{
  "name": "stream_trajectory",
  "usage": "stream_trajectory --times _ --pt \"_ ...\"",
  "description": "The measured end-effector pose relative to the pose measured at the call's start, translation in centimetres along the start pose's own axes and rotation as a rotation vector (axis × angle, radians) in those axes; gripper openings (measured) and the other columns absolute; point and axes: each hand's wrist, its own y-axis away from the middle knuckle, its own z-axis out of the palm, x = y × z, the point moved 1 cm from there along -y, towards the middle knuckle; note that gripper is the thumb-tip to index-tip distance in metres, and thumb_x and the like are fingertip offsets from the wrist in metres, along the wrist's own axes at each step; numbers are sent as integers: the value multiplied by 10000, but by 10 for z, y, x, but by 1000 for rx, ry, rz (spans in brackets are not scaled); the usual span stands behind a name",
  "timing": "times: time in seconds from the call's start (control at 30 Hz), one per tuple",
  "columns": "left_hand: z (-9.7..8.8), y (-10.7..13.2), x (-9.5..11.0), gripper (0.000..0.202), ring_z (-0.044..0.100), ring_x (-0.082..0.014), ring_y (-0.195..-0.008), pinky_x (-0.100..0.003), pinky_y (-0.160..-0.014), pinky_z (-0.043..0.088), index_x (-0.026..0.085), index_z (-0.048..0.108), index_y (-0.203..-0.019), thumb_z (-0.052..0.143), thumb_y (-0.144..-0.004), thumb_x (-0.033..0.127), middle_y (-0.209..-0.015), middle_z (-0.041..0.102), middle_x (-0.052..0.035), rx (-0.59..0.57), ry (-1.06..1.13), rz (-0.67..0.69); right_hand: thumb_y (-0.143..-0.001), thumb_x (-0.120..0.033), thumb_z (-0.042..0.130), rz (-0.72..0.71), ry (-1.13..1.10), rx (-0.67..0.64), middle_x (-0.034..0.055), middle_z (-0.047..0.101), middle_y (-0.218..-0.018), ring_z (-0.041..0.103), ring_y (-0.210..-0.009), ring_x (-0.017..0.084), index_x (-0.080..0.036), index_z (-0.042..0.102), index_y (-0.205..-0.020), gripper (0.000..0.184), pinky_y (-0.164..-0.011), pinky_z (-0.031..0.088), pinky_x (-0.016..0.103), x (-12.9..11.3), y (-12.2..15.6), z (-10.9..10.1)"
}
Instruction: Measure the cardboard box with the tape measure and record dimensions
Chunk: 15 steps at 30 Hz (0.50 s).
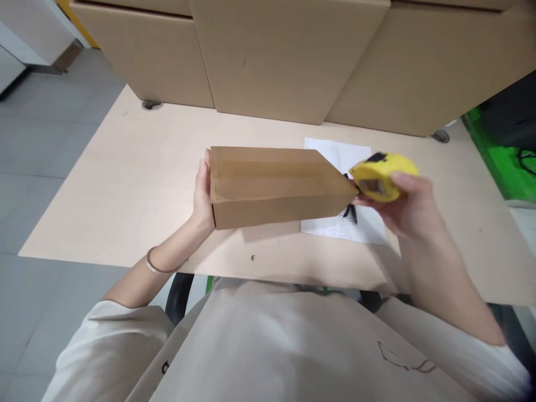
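A long brown cardboard box (268, 187) lies across my view, with a shadow on the table below it. My left hand (203, 198) is pressed against its left end, the fingers partly hidden behind it. At the box's pointed right end, my right hand (408, 204) grips a yellow tape measure (383, 176), thumb on top. Its case is close to the box corner; I cannot tell whether they touch. A printed white sheet of paper (360, 226) lies flat under that end. A black strap-like piece (350, 212) shows between the box and the sheet.
Large cardboard boxes (288, 61) stand side by side along the back of the light wooden table (125, 184). A small dark mark (253, 257) shows near the front edge. At the far right are a green surface (498, 162) and a black object (511, 123).
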Motion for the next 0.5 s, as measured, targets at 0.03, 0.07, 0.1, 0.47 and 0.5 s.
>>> stream_trajectory --times 0.03,0.07,0.1,0.47,0.5 --pt "5 -4 1 714 598 -370 -1502 -554 -1255 537 319 701 -1364 602 -928 876 -1476 723 -51 -29 63 -44 -638 -462 858 32 -15 22 59 811 -1057 779 -910 278 -297 798 -952 361 -589 650 336 7 14 -1" --pt "7 -7 1 705 599 -375 -1500 -549 -1246 543 321 698 -1350 664 -892 856 -1475 723 -46 -49 89 -64 -626 -454 863 46 -33 45 57 810 -1070 787 -926 275 -292 801 -960 376 -617 670 333 13 26 -2" --pt "8 -10 0 702 592 -379 -1507 -541 -1243 545 321 692 -1344 714 -861 831 -1480 717 -43 -64 82 -69 -622 -448 866 54 -48 67 55 810 -1067 793 -935 274 -289 803 -970 388 -646 685 335 19 36 -4" --pt "-39 -12 -24 1075 491 -459 -1572 -646 -1275 488 393 333 -1705 894 -796 509 -1698 506 -89 -264 -268 -194 -799 -471 820 49 35 -75 78 834 -1134 805 -1043 325 -271 801 -1104 366 -911 646 433 67 77 -23" --pt "-44 -12 -24 1025 458 -465 -1599 -660 -1296 461 400 330 -1718 857 -847 522 -1722 473 -89 -294 -328 -139 -795 -456 828 44 42 -63 69 835 -1148 800 -1063 314 -274 797 -1115 369 -929 634 419 65 75 -26"
